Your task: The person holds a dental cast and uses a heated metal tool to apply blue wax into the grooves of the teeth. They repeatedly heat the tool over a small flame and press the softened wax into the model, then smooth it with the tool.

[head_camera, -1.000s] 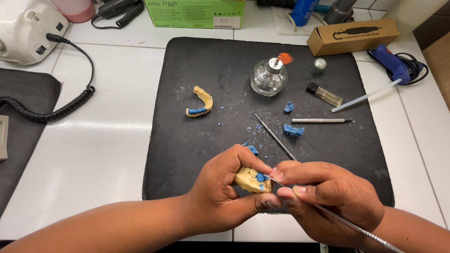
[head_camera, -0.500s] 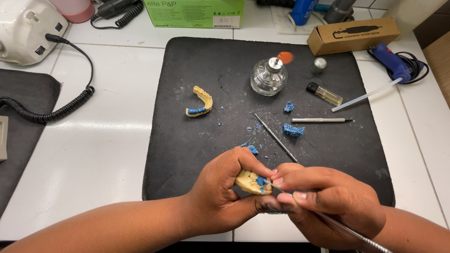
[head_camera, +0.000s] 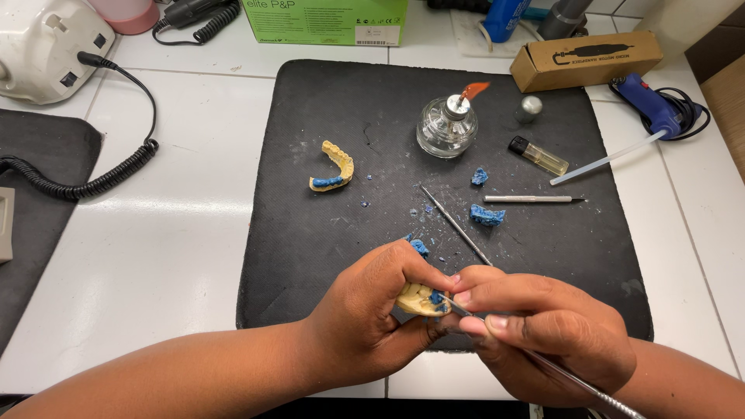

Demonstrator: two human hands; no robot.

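1. Black mat [head_camera: 326, 101]: lies on the white tiled counter [head_camera: 155, 256].
2. Glass spirit lamp [head_camera: 445, 128]: lit, at 12 o'clock on the mat.
3. Lighter [head_camera: 538, 155]: at 2 o'clock.
4. Second tooth cast [head_camera: 334, 167]: at 10 o'clock.
5. Two metal instruments [head_camera: 534, 199]: near centre, among blue wax pieces [head_camera: 486, 215].
6. Cardboard box [head_camera: 586, 60]: beyond the mat at 1 o'clock.

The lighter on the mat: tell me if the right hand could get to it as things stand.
Probably not straight away: the path over the black mat to the lighter looks free, but the right hand grips a thin metal tool.
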